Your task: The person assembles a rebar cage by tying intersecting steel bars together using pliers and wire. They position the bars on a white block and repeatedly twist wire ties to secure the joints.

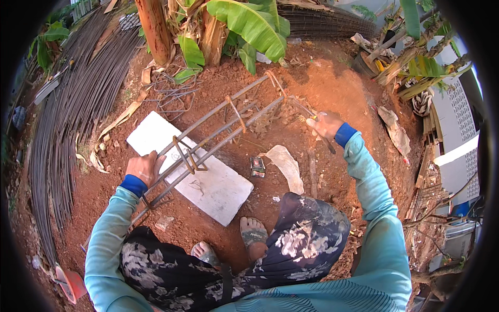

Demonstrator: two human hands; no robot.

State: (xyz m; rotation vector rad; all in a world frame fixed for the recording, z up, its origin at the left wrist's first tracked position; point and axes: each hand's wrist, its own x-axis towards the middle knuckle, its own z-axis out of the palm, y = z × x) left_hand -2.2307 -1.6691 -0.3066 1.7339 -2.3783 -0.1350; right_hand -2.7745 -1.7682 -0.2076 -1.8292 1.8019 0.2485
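A long rebar cage [261,114], made of parallel steel bars with bent stirrups around them, runs slantwise from beside my left leg to the far middle. My left hand [144,168] is closed on a bar at its near left part. Several stirrups [187,156] sit bunched along the middle. In my right hand [326,125], off the cage's far end, is a slim metal tool like pincers [331,147]. The tool's tip points toward the end stirrup; whether it touches cannot be made out. A white slab [218,192] lies under the cage.
Loose bent stirrups [174,96] lie on the red soil beyond the slab. Long rebar rods [67,119] are piled at left. A small dark packet [257,167] and dry leaf sheath [286,167] lie near my feet. Banana plants [156,31] stand at the back.
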